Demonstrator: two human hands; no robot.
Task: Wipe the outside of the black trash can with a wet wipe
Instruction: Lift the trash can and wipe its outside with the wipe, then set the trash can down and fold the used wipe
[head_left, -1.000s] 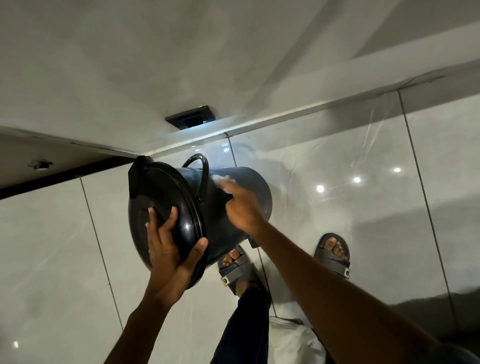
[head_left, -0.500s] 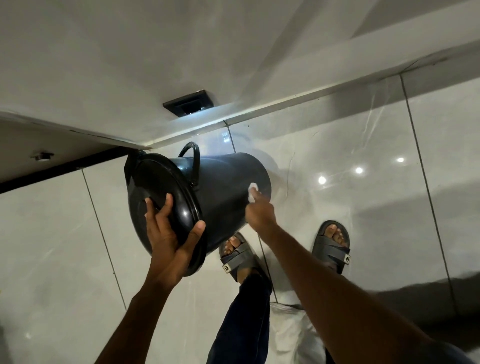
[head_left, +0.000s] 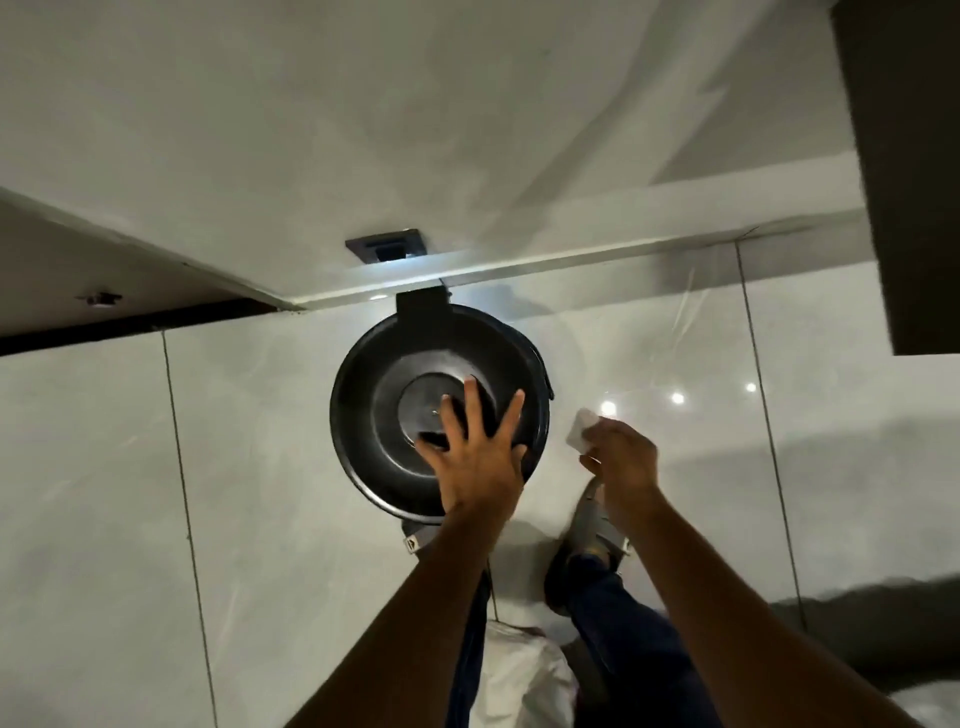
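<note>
Our left hand (head_left: 475, 457) rests spread flat on the black trash can (head_left: 384, 395); our right hand (head_left: 621, 457) pinches the wet wipe (head_left: 581, 435) beside it.

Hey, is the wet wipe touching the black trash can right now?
Apart. In the head view the wet wipe, pinched in the right hand, sits off to the side of the trash can, with pale floor showing between them.
</note>
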